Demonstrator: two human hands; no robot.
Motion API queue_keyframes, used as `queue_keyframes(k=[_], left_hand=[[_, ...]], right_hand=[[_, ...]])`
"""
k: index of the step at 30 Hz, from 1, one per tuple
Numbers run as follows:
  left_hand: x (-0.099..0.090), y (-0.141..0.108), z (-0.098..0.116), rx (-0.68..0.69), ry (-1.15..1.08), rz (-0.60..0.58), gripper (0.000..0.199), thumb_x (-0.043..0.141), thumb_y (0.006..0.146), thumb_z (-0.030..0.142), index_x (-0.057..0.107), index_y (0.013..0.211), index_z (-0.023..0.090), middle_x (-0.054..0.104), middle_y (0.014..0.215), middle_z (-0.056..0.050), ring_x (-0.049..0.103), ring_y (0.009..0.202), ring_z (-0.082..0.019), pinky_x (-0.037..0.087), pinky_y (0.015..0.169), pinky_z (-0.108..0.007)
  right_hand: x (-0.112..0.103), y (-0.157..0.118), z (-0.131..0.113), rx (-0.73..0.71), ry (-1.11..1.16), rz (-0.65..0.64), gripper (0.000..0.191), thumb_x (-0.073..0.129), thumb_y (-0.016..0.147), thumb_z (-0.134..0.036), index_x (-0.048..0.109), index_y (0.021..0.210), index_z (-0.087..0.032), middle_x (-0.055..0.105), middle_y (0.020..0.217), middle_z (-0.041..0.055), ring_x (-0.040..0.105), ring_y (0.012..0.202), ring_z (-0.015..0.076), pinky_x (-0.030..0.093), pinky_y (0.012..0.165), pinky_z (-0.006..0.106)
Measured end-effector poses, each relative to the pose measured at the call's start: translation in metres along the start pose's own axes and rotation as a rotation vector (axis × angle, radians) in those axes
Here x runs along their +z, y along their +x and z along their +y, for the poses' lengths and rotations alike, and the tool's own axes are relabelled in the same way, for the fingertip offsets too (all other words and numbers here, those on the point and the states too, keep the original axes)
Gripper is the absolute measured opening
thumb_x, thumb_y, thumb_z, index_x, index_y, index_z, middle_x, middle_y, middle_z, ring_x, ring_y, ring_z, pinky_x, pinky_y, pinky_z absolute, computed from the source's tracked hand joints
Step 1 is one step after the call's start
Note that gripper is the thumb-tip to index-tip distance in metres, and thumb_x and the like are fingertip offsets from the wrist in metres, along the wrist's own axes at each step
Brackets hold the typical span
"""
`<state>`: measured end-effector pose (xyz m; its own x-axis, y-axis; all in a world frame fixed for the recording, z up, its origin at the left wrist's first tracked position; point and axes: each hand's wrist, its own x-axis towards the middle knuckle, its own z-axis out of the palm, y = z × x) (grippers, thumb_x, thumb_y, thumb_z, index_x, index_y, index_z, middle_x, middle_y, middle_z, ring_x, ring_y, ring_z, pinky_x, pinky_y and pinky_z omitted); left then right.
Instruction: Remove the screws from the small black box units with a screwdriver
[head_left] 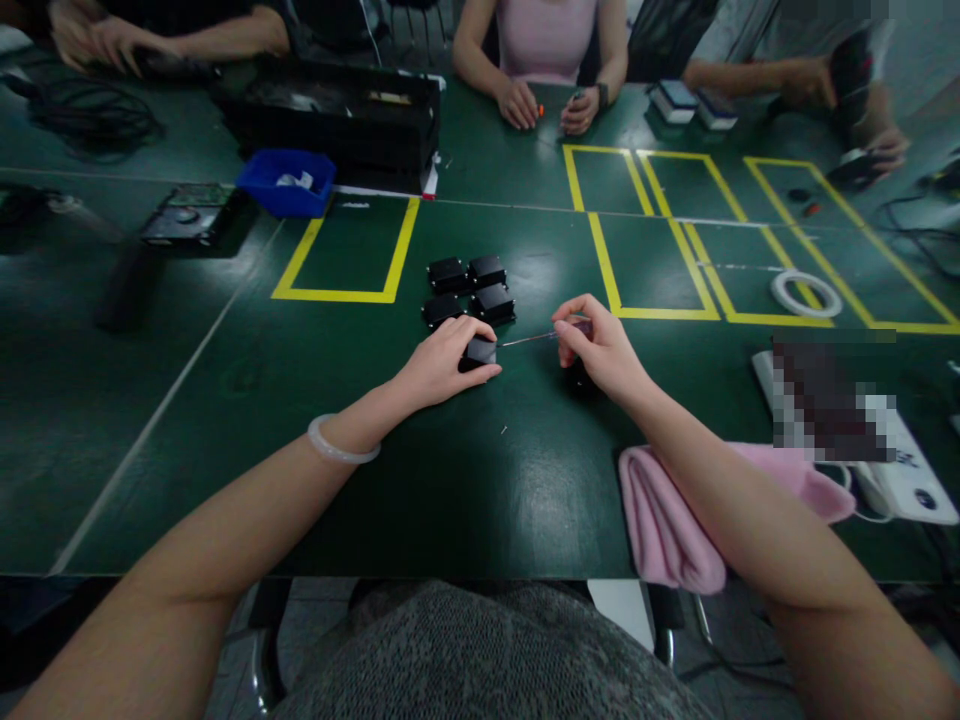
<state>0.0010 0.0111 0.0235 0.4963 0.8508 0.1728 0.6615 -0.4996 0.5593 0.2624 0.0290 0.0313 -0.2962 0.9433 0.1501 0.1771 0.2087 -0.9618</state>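
Observation:
My left hand (pixel 448 362) is closed around a small black box (pixel 480 351) on the green table, thumb on the near side and fingers over the far side. In my right hand (pixel 592 345) is a thin screwdriver (pixel 529 340), held nearly level. Its tip points left and meets or nearly meets the box's right side. Just beyond my left hand sit several similar black boxes (pixel 493 301) in a close group. A dark object (pixel 577 378), partly hidden, lies under my right hand. A tiny screw-like piece (pixel 504 430) rests on the table nearer to me.
A pink cloth (pixel 664 520) lies under my right forearm, beside a white power bank-like device (pixel 919 470). A roll of white tape (pixel 806 294) is at right. Farther back are a blue bin (pixel 289 182), a large black case (pixel 337 125) and co-workers' hands (pixel 517 104).

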Motion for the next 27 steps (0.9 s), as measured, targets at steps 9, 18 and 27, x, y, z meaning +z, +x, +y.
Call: queue_keyframes(k=[9, 18, 27], left_hand=[[0.0001, -0.0003, 0.0005, 0.006, 0.001, 0.009, 0.032, 0.063, 0.092, 0.045, 0.055, 0.114, 0.022, 0.065, 0.119, -0.008, 0.059, 0.115, -0.028, 0.047, 0.100, -0.044], [-0.0007, -0.0004, 0.0011, -0.009, -0.004, -0.003, 0.034, 0.063, 0.092, 0.047, 0.055, 0.115, 0.023, 0.065, 0.121, -0.008, 0.059, 0.115, -0.029, 0.047, 0.100, -0.044], [0.0000, -0.0004, 0.0007, 0.005, -0.002, 0.003, 0.034, 0.063, 0.093, 0.047, 0.055, 0.115, 0.022, 0.065, 0.120, -0.009, 0.059, 0.116, -0.029, 0.046, 0.101, -0.044]], right_hand=[[-0.0002, -0.0003, -0.0006, -0.018, 0.015, -0.010, 0.020, 0.068, 0.095, -0.038, 0.054, 0.098, -0.024, 0.055, 0.056, -0.0085, 0.054, 0.048, 0.0113, 0.043, 0.052, 0.027], [-0.0001, 0.0002, -0.0002, -0.005, 0.022, -0.016, 0.024, 0.066, 0.096, -0.044, 0.054, 0.093, -0.024, 0.048, 0.050, -0.0101, 0.052, 0.045, 0.0112, 0.042, 0.050, 0.027], [0.0005, -0.0005, -0.0026, 0.007, 0.026, -0.004, 0.021, 0.063, 0.097, -0.041, 0.053, 0.093, -0.024, 0.048, 0.050, -0.0099, 0.052, 0.046, 0.0109, 0.043, 0.051, 0.026]])
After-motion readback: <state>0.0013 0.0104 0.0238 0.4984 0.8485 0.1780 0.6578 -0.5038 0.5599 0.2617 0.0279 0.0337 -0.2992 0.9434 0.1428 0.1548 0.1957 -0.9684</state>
